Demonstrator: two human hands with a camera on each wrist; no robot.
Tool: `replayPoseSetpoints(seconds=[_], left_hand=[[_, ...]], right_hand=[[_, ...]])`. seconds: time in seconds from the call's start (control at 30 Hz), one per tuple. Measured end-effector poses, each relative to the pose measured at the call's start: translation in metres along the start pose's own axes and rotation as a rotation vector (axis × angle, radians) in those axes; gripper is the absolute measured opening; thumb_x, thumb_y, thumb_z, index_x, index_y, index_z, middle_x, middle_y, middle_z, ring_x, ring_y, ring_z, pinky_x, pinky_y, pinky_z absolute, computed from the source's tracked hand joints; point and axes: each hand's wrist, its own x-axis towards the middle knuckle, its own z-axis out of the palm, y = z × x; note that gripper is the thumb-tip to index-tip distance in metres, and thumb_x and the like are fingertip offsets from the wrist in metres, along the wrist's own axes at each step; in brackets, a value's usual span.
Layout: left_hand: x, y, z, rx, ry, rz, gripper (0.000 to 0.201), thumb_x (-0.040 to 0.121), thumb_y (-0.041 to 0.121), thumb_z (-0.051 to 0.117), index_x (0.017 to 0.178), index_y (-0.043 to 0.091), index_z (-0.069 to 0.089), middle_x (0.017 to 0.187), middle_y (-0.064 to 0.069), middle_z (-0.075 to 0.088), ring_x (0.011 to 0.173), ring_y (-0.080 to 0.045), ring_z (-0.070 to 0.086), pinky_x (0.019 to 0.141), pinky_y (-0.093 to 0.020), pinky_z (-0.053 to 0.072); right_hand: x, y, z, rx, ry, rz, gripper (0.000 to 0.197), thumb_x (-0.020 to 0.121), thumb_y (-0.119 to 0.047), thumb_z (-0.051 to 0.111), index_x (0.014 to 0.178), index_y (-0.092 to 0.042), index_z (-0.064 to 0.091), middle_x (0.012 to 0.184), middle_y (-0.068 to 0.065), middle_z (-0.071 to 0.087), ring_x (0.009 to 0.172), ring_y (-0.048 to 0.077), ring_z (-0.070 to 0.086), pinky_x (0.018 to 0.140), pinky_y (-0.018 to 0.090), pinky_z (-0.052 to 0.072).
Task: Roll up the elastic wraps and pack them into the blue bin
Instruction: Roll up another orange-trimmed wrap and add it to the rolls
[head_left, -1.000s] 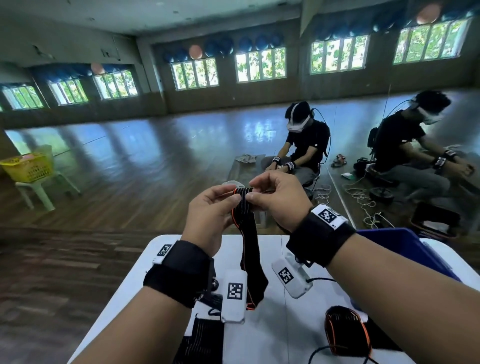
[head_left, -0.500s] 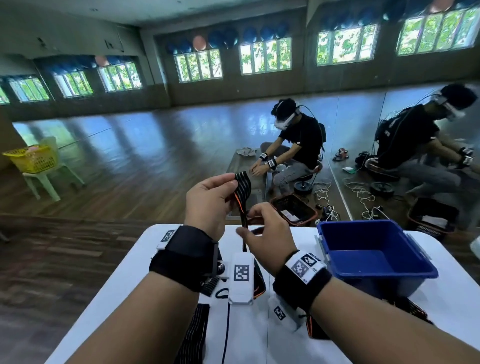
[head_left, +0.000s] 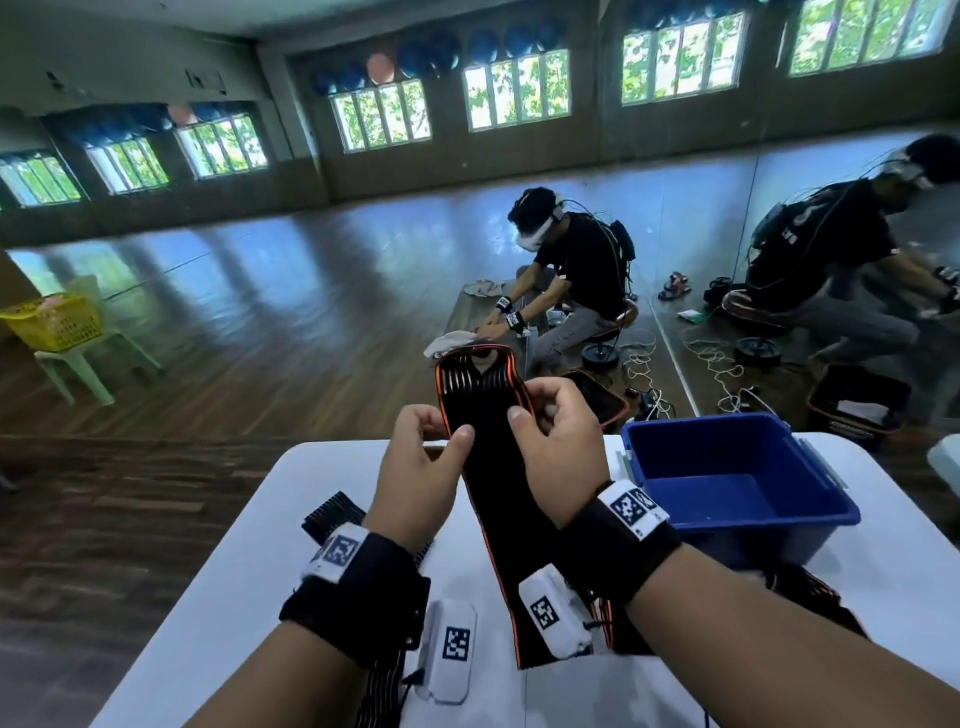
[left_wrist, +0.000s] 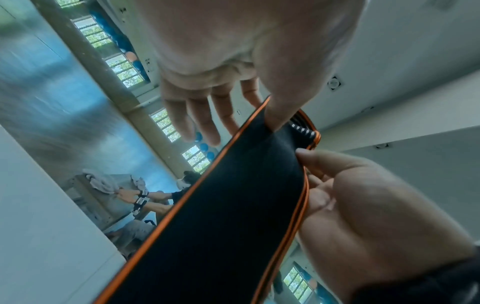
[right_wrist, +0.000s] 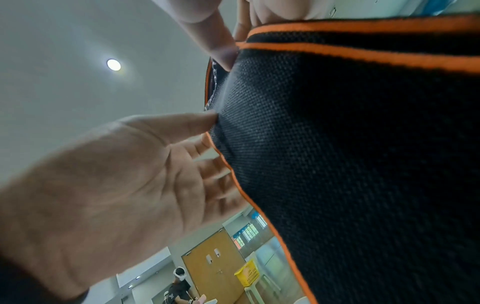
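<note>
wrap (head_left: 511, 499) lower end: hidden behind the right wrist's tag and band, head view.
left hand (head_left: 421, 475) fingers: behind the wrap, out of sight there.
second wrap (head_left: 332, 517): mostly covered by the left wrist.
bin (head_left: 789, 522) near wall: partly hidden by the right forearm.
right wrist view: wrap cut off at right and bottom edges.
left wrist view: floor blurred.

Mirrored studio hall (head_left: 779, 234), glossy wood floor (head_left: 234, 322)
</note>
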Motion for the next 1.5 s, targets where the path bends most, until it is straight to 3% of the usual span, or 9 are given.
replayPoseSetpoints(seconds=[0.27, 0.37, 0.5, 0.67, 0.77, 0.97, 1.13, 1.27, 1.5], left_hand=[[0.014, -0.009, 0.007, -0.169, -0.076, 0.155, 0.019, 0.09, 0.014, 0.054, 0.096, 0.029, 0.045, 0.093, -0.002, 0.053, 0.082, -0.012, 0.052, 0.073, -0.034, 0.045], [0.023, -0.011, 0.002, -0.195, -0.214, 0.106, 0.023, 0.085, 0.017, 0.056, 0.1, 0.034, 0.052, 0.105, -0.004, 0.06, 0.097, -0.017, 0.058, 0.086, -0.044, 0.05], [0.033, -0.019, -0.006, -0.207, -0.317, 0.081, 0.036, 0.083, 0.014, 0.06, 0.115, 0.03, 0.056, 0.119, -0.001, 0.065, 0.113, -0.015, 0.062, 0.099, -0.04, 0.051], [0.044, -0.034, -0.011, -0.323, -0.347, -0.011, 0.055, 0.076, -0.002, 0.056, 0.124, 0.025, 0.057, 0.129, -0.003, 0.062, 0.119, -0.012, 0.061, 0.101, -0.033, 0.05], [0.052, -0.048, -0.008, -0.387, -0.339, -0.084, 0.058, 0.072, 0.001, 0.056, 0.123, 0.027, 0.058, 0.131, -0.005, 0.062, 0.121, -0.015, 0.061, 0.101, -0.035, 0.051], [0.075, -0.084, 0.004, -0.461, -0.325, -0.193, 0.057, 0.083, -0.014, 0.053, 0.123, 0.026, 0.057, 0.126, -0.008, 0.064, 0.113, -0.019, 0.065, 0.093, -0.035, 0.055], [0.076, -0.145, 0.024, -0.164, -0.425, -0.231, 0.058, 0.08, -0.011, 0.054, 0.131, 0.017, 0.056, 0.126, -0.011, 0.064, 0.114, -0.025, 0.064, 0.099, -0.041, 0.054], [0.061, -0.195, 0.032, 0.212, -0.623, -0.223, 0.06, 0.08, -0.011, 0.053, 0.136, 0.01, 0.058, 0.134, -0.009, 0.061, 0.125, -0.024, 0.057, 0.11, -0.037, 0.044], [0.031, -0.24, 0.046, 0.512, -0.85, -0.163, 0.062, 0.087, -0.002, 0.053, 0.146, 0.015, 0.045, 0.147, -0.01, 0.05, 0.132, -0.028, 0.05, 0.107, -0.028, 0.037]], right_hand=[[0.006, 0.0, 0.021, -0.06, -0.017, 0.04, 0.022, 0.089, -0.012, 0.055, 0.109, -0.019, 0.06, 0.1, -0.003, 0.068, 0.097, 0.015, 0.064, 0.091, 0.046, 0.051], [0.011, 0.008, 0.029, -0.14, -0.156, 0.043, 0.034, 0.088, -0.019, 0.047, 0.121, -0.02, 0.053, 0.11, -0.001, 0.067, 0.105, 0.017, 0.063, 0.094, 0.048, 0.05], [0.016, 0.014, 0.036, -0.145, -0.257, 0.097, 0.045, 0.087, -0.02, 0.044, 0.132, -0.018, 0.049, 0.12, 0.003, 0.065, 0.112, 0.017, 0.061, 0.099, 0.047, 0.049], [0.007, 0.024, 0.049, -0.075, -0.129, 0.129, 0.045, 0.079, -0.016, 0.053, 0.12, -0.034, 0.048, 0.117, 0.0, 0.062, 0.11, 0.017, 0.063, 0.097, 0.046, 0.052], [-0.011, 0.033, 0.049, -0.161, -0.099, 0.102, 0.036, 0.081, -0.009, 0.062, 0.106, -0.034, 0.052, 0.104, -0.011, 0.061, 0.097, 0.011, 0.063, 0.089, 0.034, 0.053], [-0.068, 0.086, 0.024, -0.419, -0.49, 0.272, 0.033, 0.074, -0.002, 0.076, 0.096, -0.025, 0.068, 0.095, -0.015, 0.068, 0.087, -0.005, 0.061, 0.076, 0.009, 0.043], [-0.121, 0.136, 0.003, -0.597, -0.578, 0.485, 0.033, 0.067, -0.011, 0.08, 0.079, -0.037, 0.065, 0.083, -0.013, 0.066, 0.074, -0.001, 0.059, 0.073, 0.023, 0.048], [-0.168, 0.159, -0.013, -0.614, -0.58, 0.691, 0.035, 0.072, -0.005, 0.077, 0.086, -0.034, 0.064, 0.066, -0.012, 0.049, 0.054, 0.0, 0.044, 0.06, 0.024, 0.04], [-0.213, 0.168, -0.024, -0.632, -0.46, 0.832, 0.023, 0.083, -0.007, 0.071, 0.094, -0.027, 0.067, 0.072, -0.006, 0.048, 0.06, 0.007, 0.046, 0.058, 0.018, 0.042]])
